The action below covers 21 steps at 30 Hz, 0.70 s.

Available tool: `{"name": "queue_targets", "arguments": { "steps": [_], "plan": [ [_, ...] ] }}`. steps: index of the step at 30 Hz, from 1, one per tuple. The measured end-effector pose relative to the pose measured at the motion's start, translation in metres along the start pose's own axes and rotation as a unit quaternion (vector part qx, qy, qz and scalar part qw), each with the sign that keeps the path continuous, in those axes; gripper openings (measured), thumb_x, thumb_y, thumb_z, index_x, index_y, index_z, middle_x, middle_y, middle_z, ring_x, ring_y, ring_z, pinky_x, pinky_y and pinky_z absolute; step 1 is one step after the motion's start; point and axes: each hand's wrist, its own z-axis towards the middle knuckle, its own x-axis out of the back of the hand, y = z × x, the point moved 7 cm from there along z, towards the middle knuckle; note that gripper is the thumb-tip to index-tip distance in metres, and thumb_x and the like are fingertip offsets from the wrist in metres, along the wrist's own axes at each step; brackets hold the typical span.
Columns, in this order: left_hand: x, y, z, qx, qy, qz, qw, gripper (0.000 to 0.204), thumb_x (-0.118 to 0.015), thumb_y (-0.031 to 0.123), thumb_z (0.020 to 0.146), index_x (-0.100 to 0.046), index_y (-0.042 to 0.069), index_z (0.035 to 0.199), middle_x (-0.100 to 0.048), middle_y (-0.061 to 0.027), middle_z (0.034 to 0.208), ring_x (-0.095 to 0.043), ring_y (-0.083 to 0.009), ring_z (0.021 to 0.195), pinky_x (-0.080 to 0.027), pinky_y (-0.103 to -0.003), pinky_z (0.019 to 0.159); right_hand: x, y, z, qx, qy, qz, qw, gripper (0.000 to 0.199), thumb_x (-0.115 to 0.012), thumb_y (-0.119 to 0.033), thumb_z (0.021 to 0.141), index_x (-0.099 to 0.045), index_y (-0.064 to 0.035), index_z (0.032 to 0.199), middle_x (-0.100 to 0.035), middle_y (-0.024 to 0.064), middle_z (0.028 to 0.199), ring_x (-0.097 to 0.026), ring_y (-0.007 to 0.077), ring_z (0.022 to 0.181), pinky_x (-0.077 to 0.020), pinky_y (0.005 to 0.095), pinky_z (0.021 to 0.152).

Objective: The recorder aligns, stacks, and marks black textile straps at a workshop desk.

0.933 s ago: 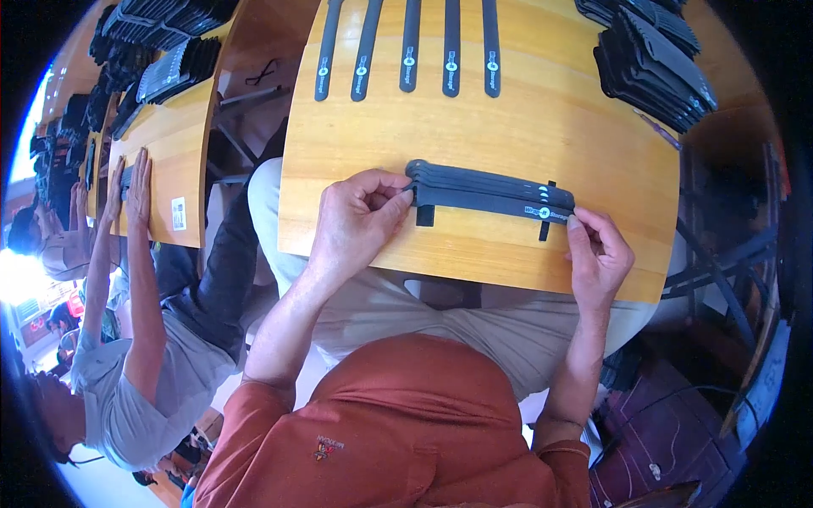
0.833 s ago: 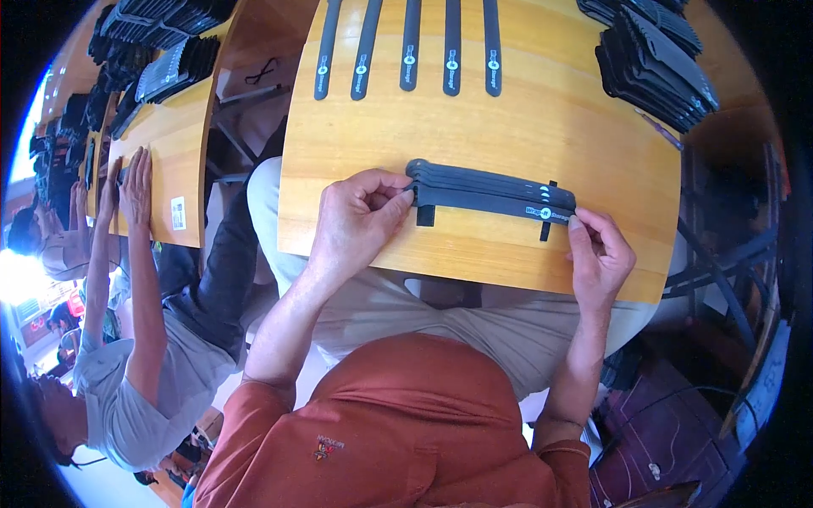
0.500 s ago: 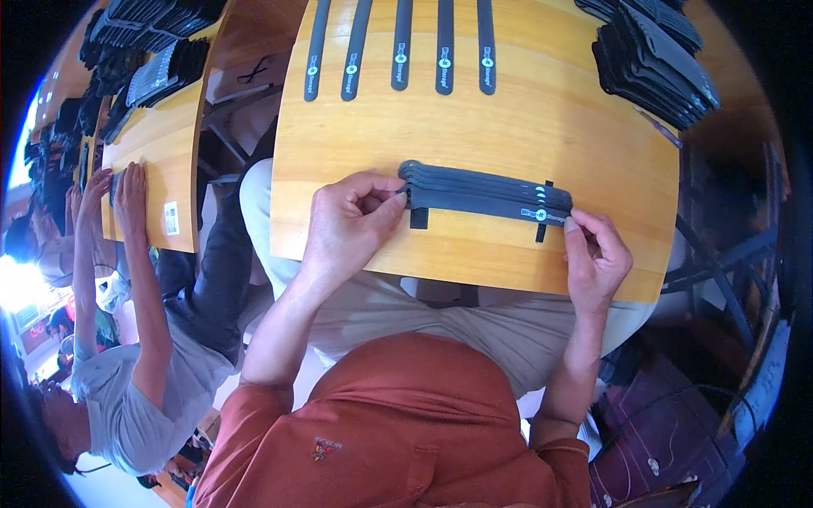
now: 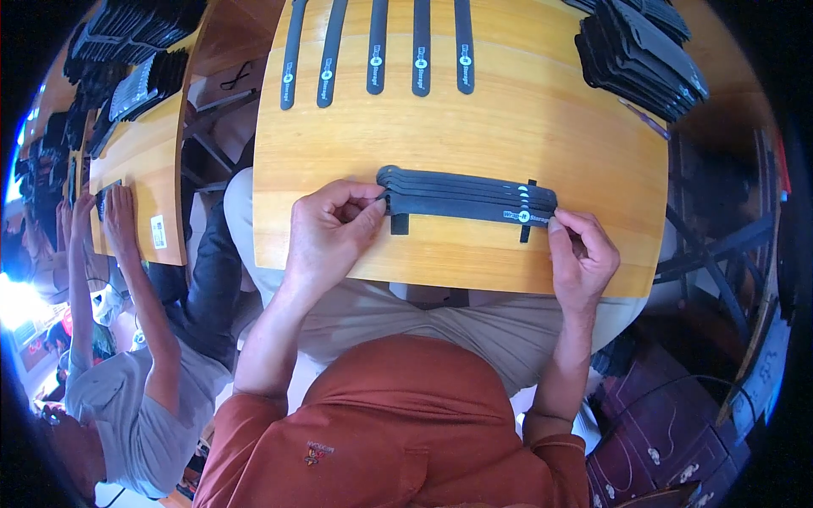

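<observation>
Strap stack (image 4: 466,196) is laid flat on the wooden bench (image 4: 474,127), near its front edge, with several dark rubbery straps piled lengthwise and slightly fanned at the left end. Left end is pinched by the left hand (image 4: 326,237), thumb and forefinger closed on the strap tips; right end is pressed by the right hand (image 4: 583,258), fingertips closed against the stack end, though whether it is pinched or only pushed cannot be told. Two short black bands are seen under the stack: a wider tab (image 4: 399,223) poking out below near the left hand, and a thin band (image 4: 527,212) crossing the stack near the right hand. Five single straps (image 4: 377,51) are lined up side by side at the far edge, well apart from the stack; a heap of dark bundles (image 4: 639,55) is kept at the far right corner. At the next bench on the left, another person's hands (image 4: 106,224) are laid flat on its surface. Risks, as judged: stack is held only at the ends, so the middle layers could slide and fan further if either grip is eased; the thin band could be dragged askew if the stack is shifted sideways; stack sits close to the front edge, so a pull toward the body could tip it off.
</observation>
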Motion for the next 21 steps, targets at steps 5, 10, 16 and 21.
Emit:
{"name": "queue_targets", "arguments": {
  "steps": [5, 10, 16, 21],
  "plan": [
    [-0.0013, 0.0018, -0.0002, 0.002, -0.004, 0.014, 1.000, 0.011, -0.072, 0.002, 0.096, -0.073, -0.004, 0.105, -0.067, 0.0001, 0.075, -0.058, -0.0033, 0.063, -0.048, -0.019, 0.057, 0.0010, 0.0004, 0.0002, 0.023, 0.004, -0.015, 1.000, 0.010, -0.070, 0.006, 0.089, -0.073, 0.0038, 0.098, -0.070, 0.0073, 0.086, -0.058, 0.0060, 0.067, -0.0433, 0.0202, 0.056],
    [0.0001, -0.0033, 0.0001, 0.019, 0.008, 0.008, 1.000, 0.010, -0.072, 0.000, 0.095, -0.074, -0.004, 0.104, -0.067, 0.0011, 0.074, -0.056, -0.0030, 0.062, -0.047, -0.020, 0.056, -0.0013, -0.0027, 0.0007, 0.006, 0.006, -0.004, 1.000, 0.009, -0.070, 0.006, 0.088, -0.073, 0.0040, 0.097, -0.070, 0.0078, 0.086, -0.058, 0.0065, 0.066, -0.0435, 0.0209, 0.055],
    [-0.0005, -0.0005, 0.0003, 0.025, 0.008, 0.005, 1.000, 0.009, -0.072, 0.000, 0.095, -0.074, -0.004, 0.103, -0.066, 0.0013, 0.073, -0.056, -0.0028, 0.062, -0.046, -0.019, 0.056, -0.0012, -0.0051, 0.0013, 0.034, 0.006, -0.037, 0.999, 0.010, -0.070, 0.006, 0.088, -0.073, 0.0038, 0.097, -0.070, 0.0083, 0.085, -0.059, 0.0072, 0.065, -0.0433, 0.0216, 0.054],
    [-0.0003, -0.0018, 0.0002, 0.021, 0.008, 0.004, 1.000, 0.010, -0.073, 0.000, 0.094, -0.074, -0.005, 0.103, -0.066, 0.0016, 0.073, -0.055, -0.0024, 0.061, -0.045, -0.019, 0.055, -0.0025, -0.0070, 0.0011, 0.039, 0.007, -0.039, 0.998, 0.010, -0.070, 0.006, 0.088, -0.073, 0.0031, 0.096, -0.070, 0.0082, 0.085, -0.060, 0.0076, 0.065, -0.0439, 0.0221, 0.054]
  ]
}}
